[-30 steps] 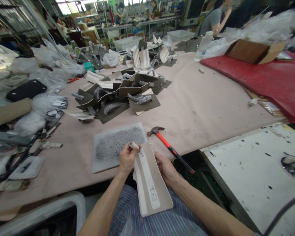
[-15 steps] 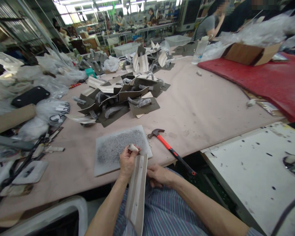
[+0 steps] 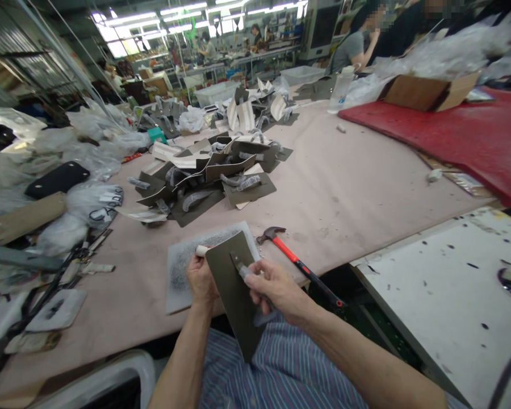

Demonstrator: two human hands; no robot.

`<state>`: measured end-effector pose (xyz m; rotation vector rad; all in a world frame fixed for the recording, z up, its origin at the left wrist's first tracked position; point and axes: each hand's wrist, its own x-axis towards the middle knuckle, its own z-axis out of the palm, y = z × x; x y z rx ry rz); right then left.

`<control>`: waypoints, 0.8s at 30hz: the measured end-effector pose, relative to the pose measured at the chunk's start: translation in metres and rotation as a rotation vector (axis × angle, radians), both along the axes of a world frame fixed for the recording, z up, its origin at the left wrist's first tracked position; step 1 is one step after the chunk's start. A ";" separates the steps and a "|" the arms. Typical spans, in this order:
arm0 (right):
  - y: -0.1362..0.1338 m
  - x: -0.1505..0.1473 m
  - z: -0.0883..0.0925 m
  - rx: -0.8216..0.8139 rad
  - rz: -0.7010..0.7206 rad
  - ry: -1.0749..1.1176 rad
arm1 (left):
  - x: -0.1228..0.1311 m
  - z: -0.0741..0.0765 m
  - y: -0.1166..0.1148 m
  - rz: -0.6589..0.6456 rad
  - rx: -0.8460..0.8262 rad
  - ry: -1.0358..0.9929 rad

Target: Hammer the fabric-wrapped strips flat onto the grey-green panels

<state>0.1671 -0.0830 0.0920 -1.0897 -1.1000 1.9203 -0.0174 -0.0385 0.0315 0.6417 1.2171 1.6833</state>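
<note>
My right hand [image 3: 276, 287] is closed around the plastic-wrapped handle [image 3: 243, 271] of a stiff, dark olive panel [image 3: 230, 295]. The panel is tilted above my lap, its dark face toward me. At its left edge is my left hand [image 3: 202, 278], fingers curled and partly hidden behind the panel. A short white roll-like piece [image 3: 201, 250] sticks out at those fingertips; whether it is held or wrapped on a finger I cannot tell. Below lies a pale board [image 3: 172, 295] with a speckled grey surface. A claw hammer [image 3: 286, 250] with a red and black handle rests right of the board.
A heap of similar panels with wrapped handles [image 3: 200, 199] covers the table's middle left. Plastic bags [image 3: 85, 199] crowd the left side. A red sheet [image 3: 443, 133] with an open carton [image 3: 426, 94] lies at right, near a clear bottle [image 3: 341, 91]. Co-workers sit farther back.
The panel has turned from its pale back to its dark face and come up higher. My right hand has moved up onto its handle; my left hand has shifted left.
</note>
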 end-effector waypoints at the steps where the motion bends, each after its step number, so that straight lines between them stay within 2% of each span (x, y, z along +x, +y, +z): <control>1: 0.007 -0.003 0.003 -0.016 -0.031 -0.019 | -0.004 0.001 0.004 0.022 0.020 0.009; 3: 0.017 -0.012 -0.003 -0.080 -0.080 -0.055 | -0.011 -0.001 0.012 0.089 0.033 0.023; 6: 0.016 -0.027 -0.036 -0.113 -0.151 -0.059 | -0.018 -0.013 0.017 0.202 0.024 0.118; 8: 0.007 -0.032 -0.059 -0.032 -0.192 -0.034 | -0.021 -0.025 0.015 0.181 0.005 0.235; 10: -0.004 -0.033 -0.074 0.059 -0.197 -0.020 | -0.021 -0.034 0.010 0.078 -0.018 0.367; 12: -0.012 -0.030 -0.079 0.111 -0.184 -0.064 | -0.020 -0.038 0.007 -0.030 -0.038 0.470; 14: -0.017 -0.028 -0.075 0.152 -0.162 -0.154 | -0.019 -0.039 0.006 -0.087 -0.051 0.526; 18: -0.020 -0.023 -0.068 0.255 -0.115 -0.350 | -0.021 -0.039 0.007 -0.107 -0.076 0.580; 22: -0.027 -0.018 -0.074 0.429 -0.098 -0.589 | -0.022 -0.040 0.007 -0.103 -0.076 0.633; 24: -0.030 -0.017 -0.075 0.464 -0.080 -0.653 | -0.021 -0.040 0.007 -0.098 -0.073 0.628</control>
